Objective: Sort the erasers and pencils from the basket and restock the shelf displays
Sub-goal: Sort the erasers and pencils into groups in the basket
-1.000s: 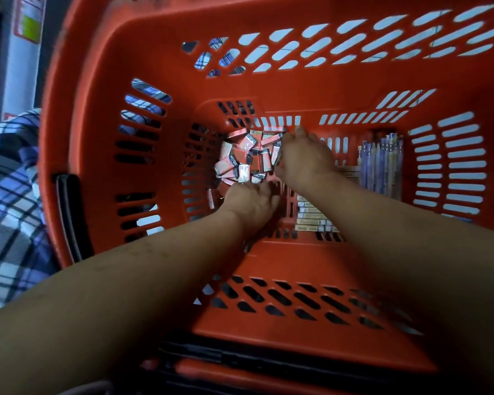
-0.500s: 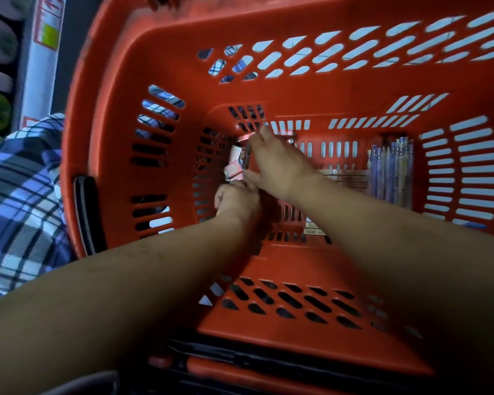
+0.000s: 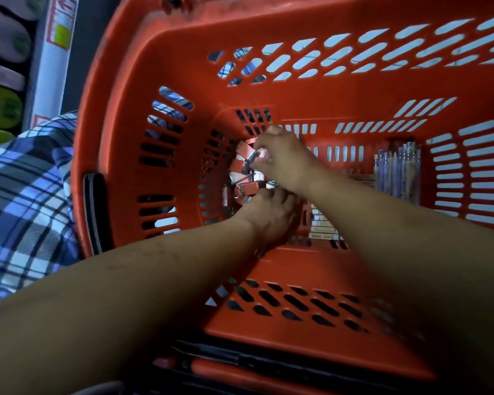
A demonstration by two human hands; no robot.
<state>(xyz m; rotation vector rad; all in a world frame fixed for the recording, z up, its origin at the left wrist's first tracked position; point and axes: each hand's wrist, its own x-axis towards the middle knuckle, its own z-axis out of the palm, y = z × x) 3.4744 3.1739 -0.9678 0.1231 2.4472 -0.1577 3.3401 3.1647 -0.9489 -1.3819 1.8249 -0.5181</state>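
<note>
The left hand has its fingertips hidden under the right hand, which covers some erasers.

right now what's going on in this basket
A person has both hands down in an orange basket. The right hand is over a pile of small erasers in the far left corner of the basket floor, fingers curled round some of them. The left hand rests at the near edge of the same pile; its grip is hidden. A row of pencils lies untouched on the right, with small boxes between.
</note>
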